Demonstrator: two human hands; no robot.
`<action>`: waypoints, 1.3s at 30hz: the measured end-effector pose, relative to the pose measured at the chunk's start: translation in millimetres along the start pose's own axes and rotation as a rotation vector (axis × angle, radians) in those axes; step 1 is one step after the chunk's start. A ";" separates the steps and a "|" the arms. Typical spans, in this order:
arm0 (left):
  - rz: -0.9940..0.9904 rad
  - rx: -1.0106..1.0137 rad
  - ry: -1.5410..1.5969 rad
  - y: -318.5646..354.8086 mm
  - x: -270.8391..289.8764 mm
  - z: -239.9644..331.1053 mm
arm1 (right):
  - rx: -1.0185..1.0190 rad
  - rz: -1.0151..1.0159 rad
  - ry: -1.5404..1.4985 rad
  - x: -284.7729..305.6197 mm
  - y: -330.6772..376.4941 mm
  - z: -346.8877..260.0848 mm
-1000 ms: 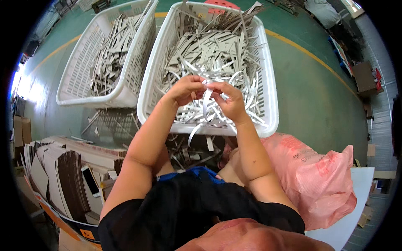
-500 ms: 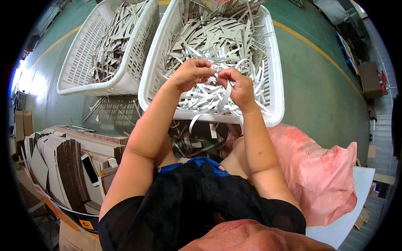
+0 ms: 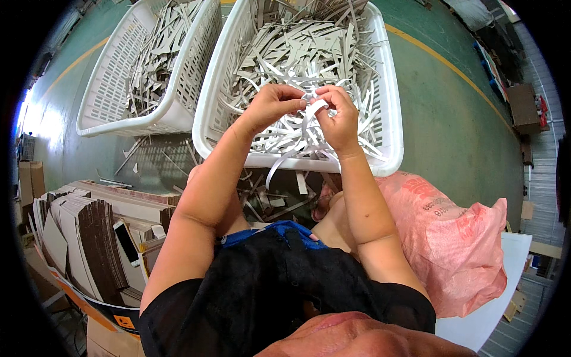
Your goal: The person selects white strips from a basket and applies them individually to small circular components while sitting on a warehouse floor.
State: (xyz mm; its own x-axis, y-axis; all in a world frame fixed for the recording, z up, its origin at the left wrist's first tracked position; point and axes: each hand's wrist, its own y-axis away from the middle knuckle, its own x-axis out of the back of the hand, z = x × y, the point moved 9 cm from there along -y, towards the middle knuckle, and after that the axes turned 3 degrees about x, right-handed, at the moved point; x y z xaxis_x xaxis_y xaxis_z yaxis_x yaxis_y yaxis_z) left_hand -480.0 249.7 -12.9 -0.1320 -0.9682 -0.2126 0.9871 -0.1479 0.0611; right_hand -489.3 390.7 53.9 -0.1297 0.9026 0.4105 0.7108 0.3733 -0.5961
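Above the white basket (image 3: 201, 119) both my hands meet, fingertips close together. My right hand (image 3: 340, 122) pinches a narrow white paper strip (image 3: 309, 124), which curls over its fingers. The thumb and index finger of my left hand (image 3: 272, 108) are bent toward each other beside that strip. What lies between those left fingertips is too small to make out. Beneath my hands, a tangle of white strips (image 3: 291, 144) fills the near part of the basket. Stiffer grey-beige strips (image 3: 303, 44) lie heaped at the far part.
A second white basket (image 3: 98, 130) of grey strips stands at the left. Stacked cardboard pieces (image 3: 95, 238) and a phone (image 3: 126, 243) sit at the near left. A pink sack (image 3: 446, 250) is at my right. Scraps (image 3: 276, 202) litter the floor before me.
My hands have shifted slightly, and my right fingers have turned upward with the strip. The strip now loops over the right fingers instead of hanging below them.
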 end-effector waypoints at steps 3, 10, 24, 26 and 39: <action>-0.010 -0.011 -0.007 -0.3 -4.0 3.0 | -0.168 0.006 -0.151 -7.3 2.5 15.0; 0.029 -0.030 -0.042 -7.6 -3.2 3.2 | -0.507 0.023 -0.585 -23.0 7.4 48.8; 0.018 0.106 0.316 -17.3 11.7 -20.5 | 0.017 0.111 -0.178 -2.4 -10.1 -18.9; 0.033 0.166 0.345 -16.1 8.4 -19.6 | 0.149 -0.007 -0.061 -3.8 -9.7 -26.1; 0.031 0.011 -0.076 -17.0 11.0 -7.2 | 0.268 -0.039 0.164 -3.8 -5.2 -23.7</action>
State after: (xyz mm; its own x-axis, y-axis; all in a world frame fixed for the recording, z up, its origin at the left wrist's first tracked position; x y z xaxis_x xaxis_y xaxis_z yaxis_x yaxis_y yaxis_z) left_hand -497.6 243.1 -23.3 -0.1078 -0.9849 -0.1358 0.9899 -0.1190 0.0775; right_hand -476.2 380.3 71.9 -0.0243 0.8482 0.5291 0.4972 0.4695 -0.7297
